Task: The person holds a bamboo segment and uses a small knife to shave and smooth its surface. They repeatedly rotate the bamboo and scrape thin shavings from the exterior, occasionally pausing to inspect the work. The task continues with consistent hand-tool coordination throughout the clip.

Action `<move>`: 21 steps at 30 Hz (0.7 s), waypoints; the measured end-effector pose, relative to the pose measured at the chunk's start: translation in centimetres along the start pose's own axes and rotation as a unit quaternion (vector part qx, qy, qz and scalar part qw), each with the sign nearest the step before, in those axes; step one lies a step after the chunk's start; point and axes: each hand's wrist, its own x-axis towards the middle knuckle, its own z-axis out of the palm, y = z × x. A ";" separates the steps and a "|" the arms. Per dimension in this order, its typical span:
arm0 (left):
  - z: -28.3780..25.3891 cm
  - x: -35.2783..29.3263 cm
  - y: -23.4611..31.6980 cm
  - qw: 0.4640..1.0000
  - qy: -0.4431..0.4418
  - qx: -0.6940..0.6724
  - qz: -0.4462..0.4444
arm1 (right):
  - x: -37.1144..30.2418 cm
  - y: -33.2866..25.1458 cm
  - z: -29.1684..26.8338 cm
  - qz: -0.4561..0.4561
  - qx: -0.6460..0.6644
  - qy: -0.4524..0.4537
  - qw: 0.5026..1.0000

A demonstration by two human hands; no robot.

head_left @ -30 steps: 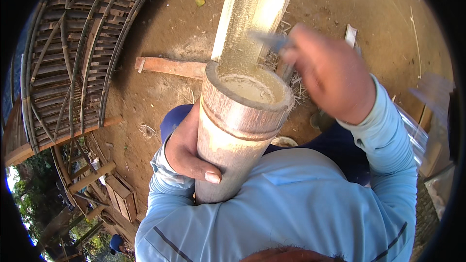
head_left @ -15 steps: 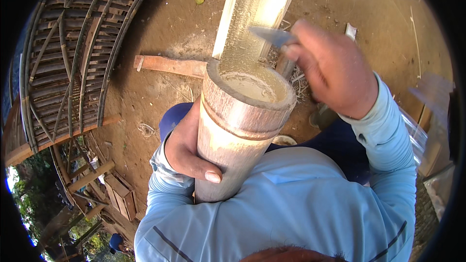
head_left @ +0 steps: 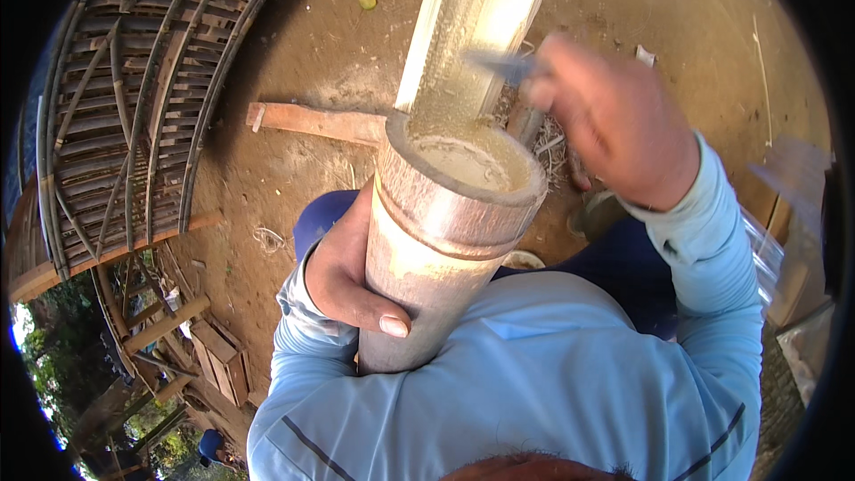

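Note:
A thick bamboo piece (head_left: 445,240) leans against my body, its cut round end facing away from me. Beyond the node, part of its wall runs on as a long pale split trough (head_left: 481,27) with a rough inner face. My left hand (head_left: 352,281) is wrapped round the left side of the bamboo, thumb on top. My right hand (head_left: 614,125), smeared by motion, grips a knife whose blade (head_left: 499,64) points left over the trough. Its handle is hidden in the fist. The blade looks blurred, and I cannot tell whether it touches the bamboo.
A reddish wooden strip (head_left: 321,122) lies on the dirt floor beyond the bamboo. Shavings (head_left: 552,156) are scattered under my right hand. A slatted bamboo structure (head_left: 134,98) stands at the left, with a wooden box (head_left: 220,361) below it. A person in a blue cap (head_left: 211,445) shows at lower left.
The bamboo has shifted very slightly right. My right hand and the knife have moved a little, still over the trough. My left hand keeps its hold.

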 end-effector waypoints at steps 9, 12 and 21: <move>0.3 0.3 -0.1 0.999 0.019 -0.044 -0.014 | 0.3 -0.1 -0.5 -0.007 0.011 -0.083 0.996; -0.5 0.3 -0.8 0.999 -0.028 -0.040 0.023 | 0.5 1.1 -2.3 0.002 0.093 -0.115 0.989; 0.4 -0.1 0.0 0.998 0.029 -0.051 -0.010 | 0.2 -0.3 -0.7 0.111 0.199 0.050 0.972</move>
